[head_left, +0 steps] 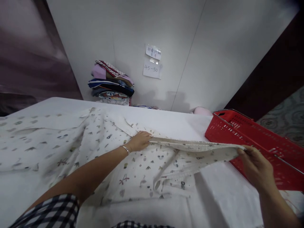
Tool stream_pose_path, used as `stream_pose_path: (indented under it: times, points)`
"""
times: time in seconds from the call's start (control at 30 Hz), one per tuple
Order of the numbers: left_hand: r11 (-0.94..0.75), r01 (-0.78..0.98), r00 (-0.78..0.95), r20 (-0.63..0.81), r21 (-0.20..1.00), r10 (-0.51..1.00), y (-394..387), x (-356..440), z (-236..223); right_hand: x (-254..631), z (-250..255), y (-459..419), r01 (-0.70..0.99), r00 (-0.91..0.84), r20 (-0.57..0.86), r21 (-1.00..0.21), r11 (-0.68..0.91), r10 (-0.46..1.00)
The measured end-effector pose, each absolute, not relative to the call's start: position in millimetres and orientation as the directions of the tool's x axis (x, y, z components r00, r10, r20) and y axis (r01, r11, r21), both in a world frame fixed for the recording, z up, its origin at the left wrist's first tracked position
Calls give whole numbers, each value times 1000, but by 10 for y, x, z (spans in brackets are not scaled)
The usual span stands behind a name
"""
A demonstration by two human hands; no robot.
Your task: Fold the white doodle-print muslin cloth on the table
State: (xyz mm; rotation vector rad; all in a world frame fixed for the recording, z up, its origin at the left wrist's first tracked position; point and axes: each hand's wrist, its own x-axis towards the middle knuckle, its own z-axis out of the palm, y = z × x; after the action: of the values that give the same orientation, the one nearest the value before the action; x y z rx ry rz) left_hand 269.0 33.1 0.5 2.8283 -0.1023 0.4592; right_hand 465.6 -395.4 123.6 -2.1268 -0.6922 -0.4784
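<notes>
A white garment (78,148) printed with small dark motifs lies spread over the white table (180,123). My left hand (139,141) rests on its middle, fingers curled and pinching a fold of the cloth. My right hand (255,166) is out to the right, pinching the raised edge of the same garment, so a strip of cloth is stretched taut between the two hands just above the table.
A red plastic basket (256,142) with metal handles sits at the table's right edge beside my right hand. A stack of folded clothes (111,84) stands against the white wall at the back, near two paper notes (152,61). A pink item (202,110) lies behind the basket.
</notes>
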Motion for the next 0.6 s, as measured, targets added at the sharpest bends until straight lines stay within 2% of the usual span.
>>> stream_pose_path:
  times: [0.1,0.37,0.6]
  points:
    - [-961,-107,941,338,257,-14,347,2748,-23,4650,1269,-3947,607,789,530,-595,-527,310]
    - [-926,-67,923,376,372,84,393,2820,69,4740,1222,-3980,553,827,497,-638,-537,262]
    - [-739,-38,856,404,673,323,364,2785,312,4872,1209,-3999,533,841,481,-659,-531,247]
